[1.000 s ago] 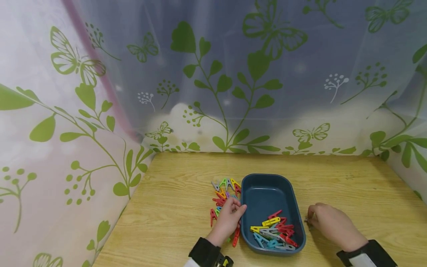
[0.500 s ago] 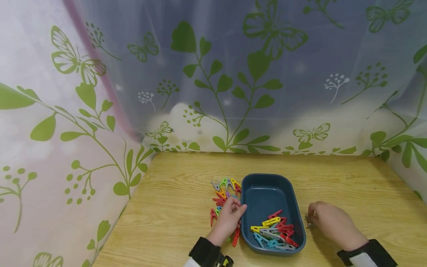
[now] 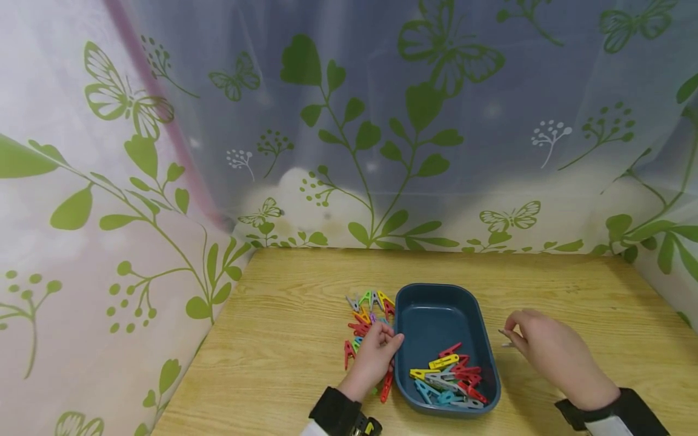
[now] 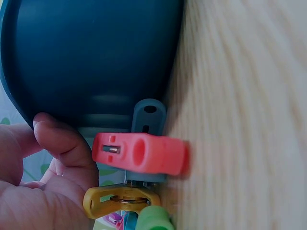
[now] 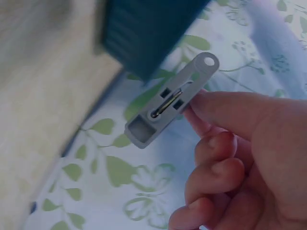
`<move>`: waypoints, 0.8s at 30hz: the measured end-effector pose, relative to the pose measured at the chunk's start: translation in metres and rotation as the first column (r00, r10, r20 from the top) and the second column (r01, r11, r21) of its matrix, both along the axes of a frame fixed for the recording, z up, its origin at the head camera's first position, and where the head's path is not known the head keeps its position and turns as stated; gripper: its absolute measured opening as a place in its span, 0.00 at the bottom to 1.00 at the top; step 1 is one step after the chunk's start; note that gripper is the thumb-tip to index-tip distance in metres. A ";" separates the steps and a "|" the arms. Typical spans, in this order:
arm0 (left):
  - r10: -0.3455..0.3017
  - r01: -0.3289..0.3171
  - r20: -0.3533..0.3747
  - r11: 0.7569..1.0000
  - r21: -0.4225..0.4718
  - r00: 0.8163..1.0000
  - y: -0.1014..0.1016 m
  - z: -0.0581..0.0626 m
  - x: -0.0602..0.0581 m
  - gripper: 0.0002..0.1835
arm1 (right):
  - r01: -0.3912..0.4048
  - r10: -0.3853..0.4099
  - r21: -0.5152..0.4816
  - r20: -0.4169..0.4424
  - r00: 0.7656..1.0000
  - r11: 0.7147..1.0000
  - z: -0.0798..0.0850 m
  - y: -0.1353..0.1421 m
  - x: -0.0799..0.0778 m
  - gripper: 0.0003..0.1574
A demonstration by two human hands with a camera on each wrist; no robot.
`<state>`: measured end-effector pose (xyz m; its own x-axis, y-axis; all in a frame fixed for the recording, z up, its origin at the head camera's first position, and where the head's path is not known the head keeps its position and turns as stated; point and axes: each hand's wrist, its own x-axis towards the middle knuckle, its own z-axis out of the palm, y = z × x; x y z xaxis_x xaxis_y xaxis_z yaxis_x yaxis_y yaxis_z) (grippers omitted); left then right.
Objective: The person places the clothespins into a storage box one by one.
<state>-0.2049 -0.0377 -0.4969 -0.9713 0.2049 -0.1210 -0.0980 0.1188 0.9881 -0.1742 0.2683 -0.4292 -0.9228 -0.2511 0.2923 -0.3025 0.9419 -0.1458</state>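
A dark blue rectangular plastic tub (image 3: 436,290) has several coloured clothespins (image 3: 458,376) piled at its near end. My left hand (image 3: 373,357) pinches the tub's left rim, its curled fingers (image 4: 57,139) against the outer wall in the left wrist view. Right of the tub, my right hand (image 3: 553,354) holds a grey clothespin (image 5: 172,100) between thumb and fingertips, raised off the table. That clothespin's spring and the hole at one end show in the right wrist view; the other fingers are curled into the palm.
More clothespins (image 3: 361,327) lie on the wooden table (image 3: 294,339) left of the tub, partly hidden behind my left hand. Close to that hand are a red clothespin (image 4: 141,153) and a yellow one (image 4: 122,199). A leaf-printed curtain (image 3: 349,151) surrounds the table.
My right hand has lifted from the tabletop and moved slightly up and away with the grey clothespin. The left hand and the tub have stayed in place.
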 end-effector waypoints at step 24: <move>0.003 -0.003 -0.002 1.000 -0.015 1.000 0.000 -0.001 -0.001 0.09 | -0.228 0.231 -0.089 0.023 0.973 0.970 -0.007 -0.063 0.025 0.10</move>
<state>-0.2055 -0.0377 -0.4975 -0.9722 0.2001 -0.1218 -0.0961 0.1337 0.9864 -0.1491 0.2050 -0.4363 -0.8527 -0.4326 0.2927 -0.5029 0.8314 -0.2362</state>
